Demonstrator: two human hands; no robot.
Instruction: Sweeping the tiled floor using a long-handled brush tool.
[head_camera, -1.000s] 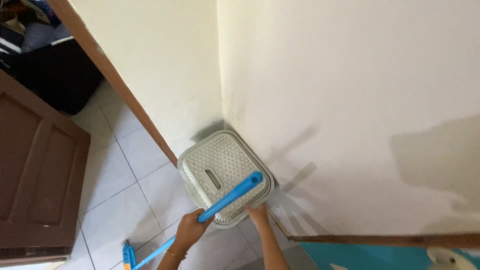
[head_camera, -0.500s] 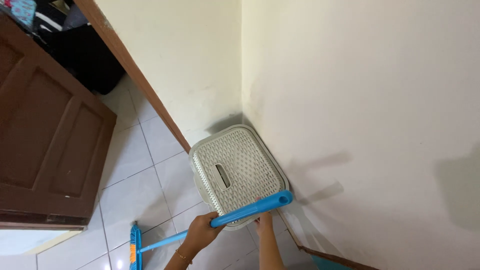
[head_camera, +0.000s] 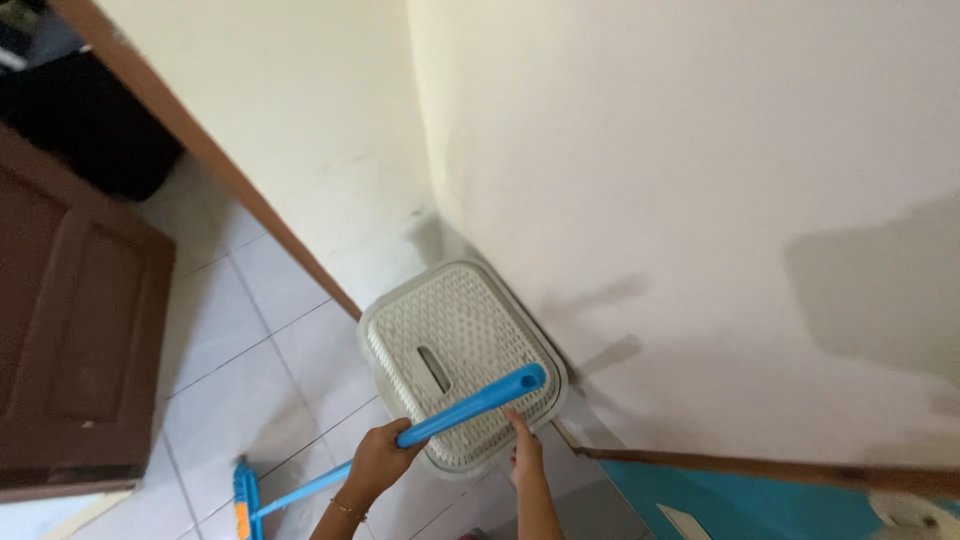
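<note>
Basket (head_camera: 455, 350) wedged in corner, walls (head_camera: 680, 200) apparently touching

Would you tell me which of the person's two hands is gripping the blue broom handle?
The left hand grips the blue broom handle, fingers wrapped round it. The right hand merely rests its fingertips on the grey woven-pattern basket lid.

Left hand (head_camera: 380, 460): arm showing bare, no sleeve; a thin gold bracelet (head_camera: 345, 508) is circling the wrist. Right hand (head_camera: 525, 458): arm likewise showing bare, wearing nothing visible.
</note>
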